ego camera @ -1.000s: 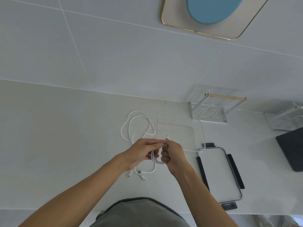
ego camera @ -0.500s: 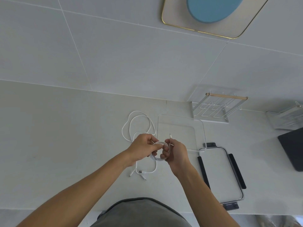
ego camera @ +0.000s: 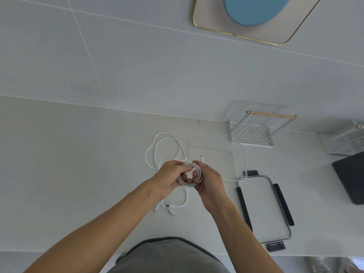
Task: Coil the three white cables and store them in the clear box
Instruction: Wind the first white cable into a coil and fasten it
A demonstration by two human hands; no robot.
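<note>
Stretching across the lower half of the view is a pale grey-white matte countertop [ego camera: 69, 174], which meets a wall of large light grey tiles [ego camera: 137, 66] with thin white grout lines. High on that wall hangs a rounded cream panel with a thin gold rim [ego camera: 204, 20], and a blue oval shape [ego camera: 256, 10] sits on it. Just above the counter, the left hand [ego camera: 167, 180] and the right hand [ego camera: 210, 180] both grip a small coil of white cable [ego camera: 190, 173], fingers curled round its loops from either side; one plug end of it [ego camera: 201, 157] sticks up past the right fingers. Left of and below the hands lie loose white cables [ego camera: 163, 146] in wide loops on the counter, their plug ends [ego camera: 169, 206] close together near the left forearm. Just beyond the right hand stands the clear rectangular plastic box [ego camera: 239, 144], uncovered, nothing lying on its floor. Its clear lid with black clip latches [ego camera: 283, 205] lies flat on the counter just right of the box's near corner. Against the wall behind the box sits a white wire rack with a wooden bar [ego camera: 271, 114]. Farther right are a second, partly cropped rack [ego camera: 342, 142] and a dark flat rectangular object [ego camera: 350, 178] at the frame edge.
</note>
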